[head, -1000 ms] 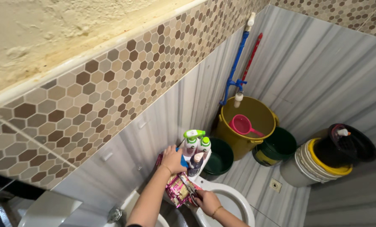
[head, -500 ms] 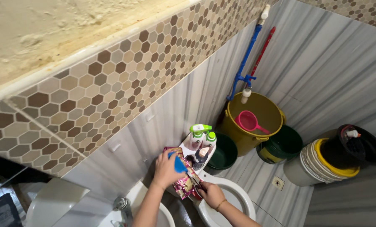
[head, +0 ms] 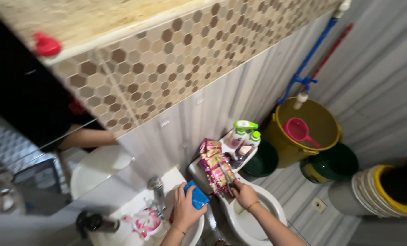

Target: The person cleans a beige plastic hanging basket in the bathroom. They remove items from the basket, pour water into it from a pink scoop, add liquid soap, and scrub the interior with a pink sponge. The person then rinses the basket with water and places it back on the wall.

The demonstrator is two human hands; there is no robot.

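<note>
Behind the left hand [head: 185,210], a blue packet [head: 197,196] half hides.

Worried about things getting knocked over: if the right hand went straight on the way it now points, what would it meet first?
The right hand points up toward the wall and already touches the strip of pink and yellow sachets. Beyond them it would probably meet the tray with the green-capped bottles, though depth is unclear.

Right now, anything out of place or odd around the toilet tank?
A strip of pink and yellow sachets lies draped across the toilet tank lid, hanging toward the bowl, with the right hand on its lower end. The left hand holds a blue packet. No spill or damage shows.
</note>
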